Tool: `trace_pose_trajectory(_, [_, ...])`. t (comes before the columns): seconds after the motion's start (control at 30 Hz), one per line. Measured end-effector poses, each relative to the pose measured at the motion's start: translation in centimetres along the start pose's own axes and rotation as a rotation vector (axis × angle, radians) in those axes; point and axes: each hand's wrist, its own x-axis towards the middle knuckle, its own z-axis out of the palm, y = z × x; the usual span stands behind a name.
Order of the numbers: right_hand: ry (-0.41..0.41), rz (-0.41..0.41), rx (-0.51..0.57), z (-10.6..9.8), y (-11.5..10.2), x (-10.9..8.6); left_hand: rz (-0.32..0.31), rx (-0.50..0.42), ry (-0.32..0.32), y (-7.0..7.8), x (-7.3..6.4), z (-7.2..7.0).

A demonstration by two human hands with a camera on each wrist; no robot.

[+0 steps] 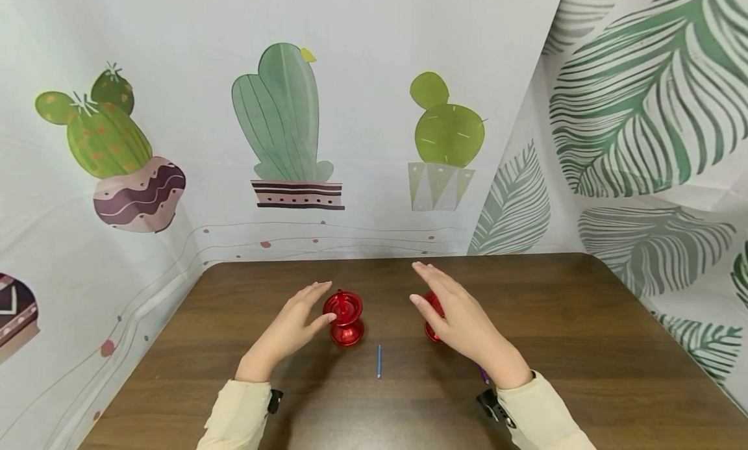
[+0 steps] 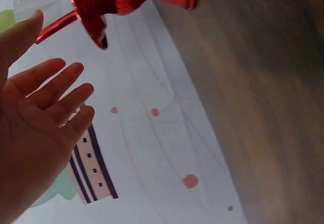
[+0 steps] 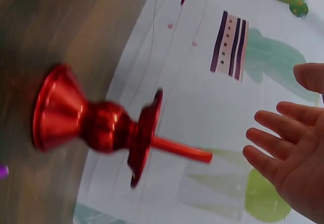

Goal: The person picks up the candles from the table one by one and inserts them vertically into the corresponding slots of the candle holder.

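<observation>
From where I stood, two red holders rose upright from the brown table (image 1: 584, 346), nearer its far edge than the sleeves. The left holder (image 1: 347, 334) stood just beside the left hand (image 1: 292, 326), whose fingers were nearly straight and slightly apart, the thumb spread away from them in front of the dish. The right hand (image 1: 467, 317) hung before the right holder (image 3: 109, 127), partly hiding it from above; its fingers were also extended and a little apart, thumb to one side. Between the holders ran a fair strip of wood, with a slim blue stick (image 1: 379, 362) lying on the near side. A purple stick (image 1: 484, 375) showed partly beneath the right wrist. Broad margins of wood stretched from the holders to both side edges, and behind the far edge hung a cactus-printed cloth (image 1: 368, 112).
</observation>
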Motion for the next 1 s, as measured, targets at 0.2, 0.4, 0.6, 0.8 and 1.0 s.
trace_pose_trajectory(0.2, [-0.064, 0.021, 0.045, 1.6, -0.7, -0.1, 0.0, -0.057, -0.063, -1.1, 0.2, 0.3])
trace_pose_trajectory(0.4, [-0.162, 0.057, 0.101, 2.8, -1.1, -0.1, 0.049, -0.113, -0.093, -2.4, 0.5, 0.5])
trace_pose_trajectory(0.6, [-0.236, 0.084, 0.156, 3.8, -1.4, -0.1, 0.033, -0.141, -0.144, -3.2, 0.7, 0.5])
trace_pose_trajectory(0.8, [-0.251, 0.119, 0.161, 5.0, -1.5, -0.2, 0.017, -0.175, -0.168, -3.6, 0.7, 0.6])
trace_pose_trajectory(1.0, [-0.265, 0.15, 0.081, 6.3, -1.9, -0.6, 0.031, -0.173, -0.16, -3.6, 0.8, 0.7])
